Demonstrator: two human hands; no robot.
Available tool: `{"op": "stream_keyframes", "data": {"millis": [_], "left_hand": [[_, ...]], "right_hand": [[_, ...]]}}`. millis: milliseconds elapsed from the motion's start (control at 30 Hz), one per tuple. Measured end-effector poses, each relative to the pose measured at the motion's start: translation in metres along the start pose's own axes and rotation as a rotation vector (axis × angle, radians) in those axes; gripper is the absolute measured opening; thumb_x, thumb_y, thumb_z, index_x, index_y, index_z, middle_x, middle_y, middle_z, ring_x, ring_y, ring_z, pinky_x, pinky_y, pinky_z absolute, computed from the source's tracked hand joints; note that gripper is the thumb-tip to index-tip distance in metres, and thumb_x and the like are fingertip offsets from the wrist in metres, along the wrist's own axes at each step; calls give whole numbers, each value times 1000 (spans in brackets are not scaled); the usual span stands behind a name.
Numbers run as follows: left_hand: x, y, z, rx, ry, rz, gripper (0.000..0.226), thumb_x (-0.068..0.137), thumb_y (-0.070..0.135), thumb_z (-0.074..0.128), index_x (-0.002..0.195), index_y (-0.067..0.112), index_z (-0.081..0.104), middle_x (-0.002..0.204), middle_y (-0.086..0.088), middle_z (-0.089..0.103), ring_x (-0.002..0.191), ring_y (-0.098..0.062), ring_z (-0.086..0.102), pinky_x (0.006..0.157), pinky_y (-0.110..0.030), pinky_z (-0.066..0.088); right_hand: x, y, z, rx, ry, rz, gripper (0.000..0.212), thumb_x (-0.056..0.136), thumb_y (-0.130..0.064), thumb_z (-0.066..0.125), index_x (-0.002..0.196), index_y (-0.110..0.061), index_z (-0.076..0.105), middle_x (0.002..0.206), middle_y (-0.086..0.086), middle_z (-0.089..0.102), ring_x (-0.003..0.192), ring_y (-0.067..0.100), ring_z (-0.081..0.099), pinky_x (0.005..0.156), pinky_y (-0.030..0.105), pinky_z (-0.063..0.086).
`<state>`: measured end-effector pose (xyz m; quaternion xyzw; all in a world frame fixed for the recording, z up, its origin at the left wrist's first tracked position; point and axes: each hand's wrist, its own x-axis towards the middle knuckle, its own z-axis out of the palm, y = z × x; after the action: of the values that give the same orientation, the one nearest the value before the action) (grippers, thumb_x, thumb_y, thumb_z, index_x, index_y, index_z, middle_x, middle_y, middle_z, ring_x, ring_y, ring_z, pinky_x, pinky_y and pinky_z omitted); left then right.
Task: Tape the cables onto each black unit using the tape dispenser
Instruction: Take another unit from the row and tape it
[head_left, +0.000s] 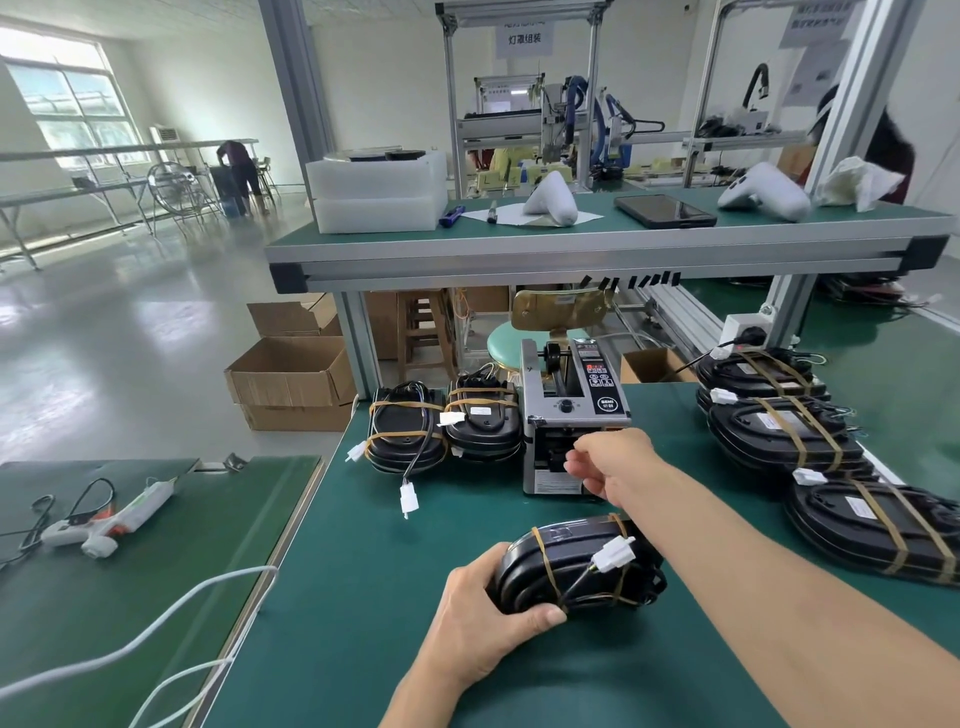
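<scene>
Workstation seen from the head camera. The left hand (485, 605) grips the near-left end of a black unit (571, 564) lying on the green bench mat (363, 597) at about 6 o'clock, thumb along its lower edge; tan tape bands and a black cable with a white connector (615, 552) cross its top. The right hand (613, 470) reaches over this unit to the front outlet of the grey automatic tape dispenser (571, 415), which stands just beyond at 12 o'clock; its fingers are curled at the outlet, but whether they pinch tape cannot be told. At 11 o'clock of the dispenser stand two taped black units (441, 431), side by side, one with a connector hanging over the mat. At 2 to 3 o'clock, a row of taped units (810, 447) overlaps along the right edge. On the separate mat at 9 o'clock lies a white glue gun (109, 522)
</scene>
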<state>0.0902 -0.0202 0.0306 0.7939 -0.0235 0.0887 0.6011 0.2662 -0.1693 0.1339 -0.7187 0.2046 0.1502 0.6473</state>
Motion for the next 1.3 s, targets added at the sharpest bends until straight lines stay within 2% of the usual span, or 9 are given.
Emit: {"op": "stream_keyframes", "data": {"millis": [233,367,467,700,867,967,1100,1200,1300], "left_hand": [[0,0,0,-19,-5,2,63,71,62,95,121,28,76,106,4,82,101,-14,77,89,-28,59],[1,-3,0,0,-8,0,63,71,63,95,119,27,75,104,2,81,99,-19,76,90,-38,61],[1,-3,0,21,-7,-1,59,73,61,95,119,29,75,103,4,81,96,-14,76,88,-32,60],[1,-5,0,20,1,-2,57,73,56,96,119,30,75,105,5,82,99,-16,77,91,-34,60],[2,-6,1,6,-1,1,62,71,62,95,121,32,75,108,5,82,102,-17,77,94,-36,60],[2,-7,1,6,2,0,62,70,63,95,121,33,74,108,6,82,102,-15,77,94,-35,60],[3,-9,1,21,2,-2,59,71,60,95,117,29,75,103,5,81,98,-19,76,90,-36,60],[2,-8,1,35,9,0,52,72,58,96,111,32,75,97,7,80,89,-8,74,81,-24,56],[3,-8,1,42,11,11,53,70,62,95,109,33,74,95,7,80,86,-7,73,80,-25,56]], "right_hand": [[7,3,9,90,14,60,19,95,-5,65,114,-5,65,78,7,75,56,14,69,50,27,45],[10,6,11,111,30,76,15,93,-5,69,108,-5,66,75,6,75,51,13,69,50,26,46],[12,6,12,128,45,87,16,93,-5,69,108,-4,66,76,7,75,45,12,68,49,26,46],[16,8,15,153,52,94,23,92,-3,69,114,-2,65,80,11,76,53,16,71,49,27,45],[15,6,14,85,48,75,18,90,-2,67,107,-2,66,76,9,74,49,15,69,51,26,47],[1,1,9,-143,-91,70,10,91,-5,64,100,-4,68,76,7,74,55,16,70,56,26,50],[-30,-9,-9,-500,-294,-198,7,94,-9,67,90,-4,70,77,8,75,65,20,74,58,24,49],[-68,-10,-30,-488,-303,-497,14,91,-19,73,79,-11,74,72,-4,76,69,8,74,71,26,49],[-106,9,-43,-479,-276,-615,23,82,-45,78,79,-22,76,76,-8,74,67,-2,64,71,26,51]]}}
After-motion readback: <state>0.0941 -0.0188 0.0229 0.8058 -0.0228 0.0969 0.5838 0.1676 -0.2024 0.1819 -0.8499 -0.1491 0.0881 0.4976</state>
